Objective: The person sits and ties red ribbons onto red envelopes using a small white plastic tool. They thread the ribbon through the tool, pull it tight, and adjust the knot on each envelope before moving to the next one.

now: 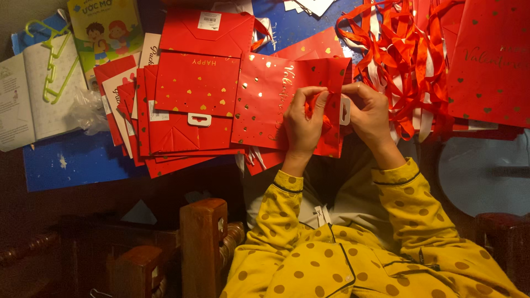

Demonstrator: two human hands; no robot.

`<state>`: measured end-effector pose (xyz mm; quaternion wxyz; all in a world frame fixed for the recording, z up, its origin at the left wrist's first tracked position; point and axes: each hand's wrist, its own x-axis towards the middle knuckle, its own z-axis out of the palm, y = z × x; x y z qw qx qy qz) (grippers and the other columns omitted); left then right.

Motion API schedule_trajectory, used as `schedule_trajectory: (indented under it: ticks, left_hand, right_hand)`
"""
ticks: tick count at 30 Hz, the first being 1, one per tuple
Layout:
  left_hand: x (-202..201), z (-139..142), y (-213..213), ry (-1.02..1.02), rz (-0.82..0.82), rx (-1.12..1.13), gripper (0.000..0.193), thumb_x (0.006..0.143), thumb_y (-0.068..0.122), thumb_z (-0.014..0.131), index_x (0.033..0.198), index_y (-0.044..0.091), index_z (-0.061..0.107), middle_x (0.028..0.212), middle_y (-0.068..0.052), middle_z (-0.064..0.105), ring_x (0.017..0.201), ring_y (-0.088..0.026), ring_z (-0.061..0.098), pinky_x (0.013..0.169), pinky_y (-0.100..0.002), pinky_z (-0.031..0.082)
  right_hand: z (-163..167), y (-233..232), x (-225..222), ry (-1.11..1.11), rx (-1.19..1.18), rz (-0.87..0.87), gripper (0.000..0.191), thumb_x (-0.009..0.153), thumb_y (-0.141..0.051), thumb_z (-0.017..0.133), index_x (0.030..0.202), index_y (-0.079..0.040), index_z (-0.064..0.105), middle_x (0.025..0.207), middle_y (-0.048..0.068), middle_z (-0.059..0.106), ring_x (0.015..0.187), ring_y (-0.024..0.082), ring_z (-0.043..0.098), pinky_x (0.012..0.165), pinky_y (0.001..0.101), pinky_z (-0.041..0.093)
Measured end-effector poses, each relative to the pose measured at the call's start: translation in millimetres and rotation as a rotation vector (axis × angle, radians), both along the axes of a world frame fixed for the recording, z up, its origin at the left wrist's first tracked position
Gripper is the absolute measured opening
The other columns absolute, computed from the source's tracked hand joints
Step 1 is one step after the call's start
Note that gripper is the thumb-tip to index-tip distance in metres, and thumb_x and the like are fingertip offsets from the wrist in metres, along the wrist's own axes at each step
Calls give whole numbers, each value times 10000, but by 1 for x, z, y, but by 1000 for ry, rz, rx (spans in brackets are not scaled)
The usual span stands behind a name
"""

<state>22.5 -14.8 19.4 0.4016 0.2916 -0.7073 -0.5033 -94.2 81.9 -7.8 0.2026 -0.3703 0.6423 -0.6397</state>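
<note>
- The left hand [304,122] lies on a flat red paper gift bag sprinkled with gold hearts [276,96], its fingers curled and its thumb and fingertips pinching a short piece of red ribbon [319,102] at the bag's upper edge.
- The right hand [369,113] is just beside it, fingers bent inward and pressed together on the same edge of the bag, close to a white plastic handle tab [345,109] (whether it also grips the ribbon cannot be told).
- That bag lies in the middle of the view on a blue table surface [77,160], directly above the person's lap, its left edge overlapping a fanned stack of similar flat red bags [182,107].
- To the right of the hands lies a tangled heap of red and white ribbons [408,60], and beyond it another pile of red bags [488,60].
- At far left rest an open book [33,94], a pale green plastic hanger [55,63] lying on it, and a colourful children's booklet [107,30].
- The sleeves are yellow with brown dots [403,204].
</note>
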Motion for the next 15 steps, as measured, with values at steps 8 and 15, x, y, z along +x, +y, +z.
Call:
schedule_trajectory:
  ticks: [8, 15]
  left_hand:
    - [2, 8, -3, -50, -53, -197, 173, 973, 149, 727, 1123, 64, 709, 1108, -92, 707, 1014, -244, 717, 882, -329, 567]
    - [1, 4, -3, -27, -57, -209, 125, 971, 123, 722, 1077, 60, 701, 1083, -89, 715, 952, -233, 708, 849, -324, 566]
  right_hand:
    - [0, 0, 0, 3, 58, -27, 123, 1042, -64, 674, 1125, 24, 697, 941, 28, 736, 852, 42, 665, 748, 215, 523]
    - [0, 1, -1, 27, 35, -22, 120, 1047, -57, 670, 1130, 27, 694, 971, 28, 735, 886, 50, 673, 778, 216, 530]
